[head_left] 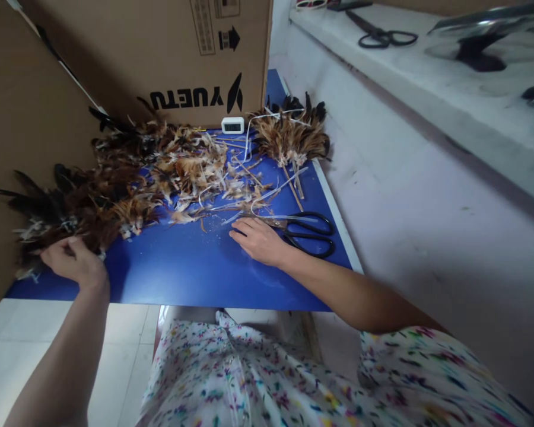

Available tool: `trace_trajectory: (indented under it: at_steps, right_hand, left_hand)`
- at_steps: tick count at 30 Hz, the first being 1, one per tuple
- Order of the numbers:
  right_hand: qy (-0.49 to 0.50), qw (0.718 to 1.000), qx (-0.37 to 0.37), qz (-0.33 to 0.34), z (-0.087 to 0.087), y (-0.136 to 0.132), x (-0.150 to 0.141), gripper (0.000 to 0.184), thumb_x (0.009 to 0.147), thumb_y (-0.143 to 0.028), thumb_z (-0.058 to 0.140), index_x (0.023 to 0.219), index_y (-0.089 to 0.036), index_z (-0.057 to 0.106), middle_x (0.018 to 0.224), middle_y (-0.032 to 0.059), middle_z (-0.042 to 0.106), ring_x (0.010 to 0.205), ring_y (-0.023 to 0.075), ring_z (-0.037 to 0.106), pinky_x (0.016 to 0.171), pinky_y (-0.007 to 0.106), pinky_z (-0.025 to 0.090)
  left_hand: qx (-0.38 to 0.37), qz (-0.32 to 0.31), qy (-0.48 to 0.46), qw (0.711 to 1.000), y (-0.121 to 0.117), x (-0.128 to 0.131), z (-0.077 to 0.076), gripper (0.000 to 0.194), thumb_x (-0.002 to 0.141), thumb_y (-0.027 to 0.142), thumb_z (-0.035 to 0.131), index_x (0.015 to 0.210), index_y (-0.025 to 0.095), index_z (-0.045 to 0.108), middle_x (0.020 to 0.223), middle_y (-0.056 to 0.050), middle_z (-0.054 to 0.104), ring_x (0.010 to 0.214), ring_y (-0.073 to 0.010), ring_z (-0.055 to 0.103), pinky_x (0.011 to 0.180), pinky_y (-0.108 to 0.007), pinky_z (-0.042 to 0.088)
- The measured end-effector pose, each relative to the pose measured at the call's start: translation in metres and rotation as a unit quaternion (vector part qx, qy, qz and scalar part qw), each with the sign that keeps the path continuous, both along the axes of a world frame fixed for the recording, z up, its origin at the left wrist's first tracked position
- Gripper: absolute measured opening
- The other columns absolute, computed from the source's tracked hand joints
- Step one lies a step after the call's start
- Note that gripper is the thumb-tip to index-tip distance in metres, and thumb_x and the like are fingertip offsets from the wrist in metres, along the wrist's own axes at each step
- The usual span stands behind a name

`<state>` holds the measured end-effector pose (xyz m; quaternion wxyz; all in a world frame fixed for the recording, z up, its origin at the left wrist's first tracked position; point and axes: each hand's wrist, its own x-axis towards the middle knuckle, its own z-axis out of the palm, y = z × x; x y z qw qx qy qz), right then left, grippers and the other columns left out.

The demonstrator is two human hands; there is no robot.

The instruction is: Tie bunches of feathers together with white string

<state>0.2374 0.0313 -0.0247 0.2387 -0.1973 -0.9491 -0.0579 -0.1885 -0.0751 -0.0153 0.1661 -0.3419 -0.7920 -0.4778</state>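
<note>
My left hand [75, 261] is at the table's left end, its fingers curled in at the near edge of a pile of dark brown and black feathers [78, 198]. It seems to pinch some of them, though its fingertips are partly hidden. My right hand [258, 240] rests on the blue tabletop [173, 261], fingers stretched out and holding nothing. Just beside it lie black-handled scissors [311, 243], their blades partly covered by the hand. Thin clear plastic strips [267, 198] and loose tan feathers [196, 169] are spread beyond it.
Feather bunches on sticks [293, 139] lie at the back right. Behind the table stands a cardboard box [182, 59], with a small white digital display [232, 125] before it. A wall borders the right side; its ledge [427, 77] carries another pair of scissors [380, 34].
</note>
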Motion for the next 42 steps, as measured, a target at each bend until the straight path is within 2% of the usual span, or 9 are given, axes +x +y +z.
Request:
trace_trajectory:
  at_steps: [3,9,12,15,18,21,25,34,42]
  right_hand:
    - [0.031,0.997,0.03,-0.057,0.005,0.002,0.002,0.03,0.099,-0.017,0.043,0.116,-0.013,0.066,0.122,0.0142,0.064,0.118,0.0263,0.049,0.097,0.04,0.037]
    - [0.015,0.974,-0.014,-0.226,0.005,0.009,0.004,0.04,0.096,-0.028,0.05,0.132,-0.012,0.057,0.127,0.02,0.06,0.109,0.032,0.053,0.089,0.044,0.04]
    - [0.002,0.97,-0.035,-0.241,0.0,0.011,0.002,0.037,0.096,-0.026,0.05,0.13,-0.012,0.059,0.121,0.0173,0.064,0.105,0.0302,0.056,0.088,0.042,0.043]
    - [-0.001,0.973,-0.055,-0.225,-0.003,0.011,-0.001,0.034,0.097,-0.019,0.047,0.127,-0.013,0.061,0.122,0.0155,0.066,0.111,0.0279,0.057,0.093,0.041,0.044]
    - [-0.004,0.971,-0.072,-0.228,-0.003,0.011,-0.005,0.034,0.097,-0.016,0.045,0.127,-0.013,0.062,0.127,0.0161,0.065,0.117,0.0279,0.057,0.096,0.043,0.045]
    - [-0.007,0.967,-0.084,-0.24,-0.002,0.012,-0.01,0.035,0.098,-0.018,0.045,0.127,-0.011,0.062,0.129,0.016,0.064,0.12,0.0282,0.057,0.099,0.043,0.046]
    - [-0.002,0.967,-0.086,-0.239,-0.005,0.015,-0.022,0.035,0.098,-0.023,0.048,0.127,-0.011,0.062,0.132,0.0164,0.063,0.125,0.028,0.056,0.103,0.043,0.046]
    - [0.003,0.963,-0.116,-0.243,-0.002,0.028,-0.072,0.041,0.098,-0.031,0.051,0.132,-0.01,0.059,0.138,0.0197,0.057,0.132,0.0299,0.05,0.108,0.046,0.041]
    - [-0.008,0.97,-0.093,-0.225,0.012,0.012,-0.082,0.043,0.095,-0.03,0.055,0.134,-0.011,0.057,0.142,0.0187,0.054,0.134,0.0322,0.045,0.11,0.049,0.037]
  left_hand:
    - [0.034,0.031,0.111,0.993,0.0,0.018,0.003,0.01,0.08,0.026,0.05,0.086,0.019,0.049,0.095,-0.008,0.056,0.105,-0.026,0.052,0.108,-0.044,0.031]
    - [-0.017,-0.157,0.281,0.947,0.006,0.062,0.007,0.015,0.085,0.029,0.054,0.092,0.018,0.062,0.103,-0.012,0.067,0.109,-0.0269,0.06,0.103,-0.047,0.039]
    - [-0.105,-0.342,0.288,0.888,0.019,0.091,0.01,0.02,0.088,0.03,0.055,0.1,0.023,0.069,0.111,-0.009,0.07,0.115,-0.0258,0.061,0.108,-0.048,0.038]
    - [-0.197,-0.49,0.286,0.8,0.04,0.123,0.01,0.029,0.093,0.034,0.051,0.115,0.027,0.069,0.127,-0.007,0.068,0.128,-0.0252,0.055,0.117,-0.051,0.029]
    - [-0.241,-0.581,0.291,0.721,0.065,0.147,0.007,0.041,0.095,0.043,0.05,0.129,0.025,0.064,0.142,-0.01,0.058,0.139,-0.0271,0.045,0.12,-0.053,0.023]
    - [-0.272,-0.614,0.287,0.683,0.088,0.158,0.001,0.049,0.096,0.047,0.047,0.138,0.024,0.058,0.149,-0.012,0.051,0.144,-0.0289,0.038,0.12,-0.055,0.022]
    - [-0.298,-0.597,0.292,0.686,0.11,0.155,-0.007,0.055,0.097,0.049,0.042,0.146,0.024,0.049,0.155,-0.011,0.043,0.147,-0.0286,0.033,0.121,-0.055,0.022]
    - [-0.321,-0.519,0.262,0.747,0.147,0.131,-0.014,0.059,0.098,0.051,0.038,0.148,0.02,0.046,0.154,-0.014,0.044,0.145,-0.0303,0.037,0.115,-0.052,0.034]
    - [-0.182,-0.457,0.266,0.829,0.139,0.128,-0.004,0.039,0.098,0.037,0.043,0.122,0.019,0.068,0.134,-0.014,0.063,0.131,-0.0293,0.053,0.108,-0.049,0.037]
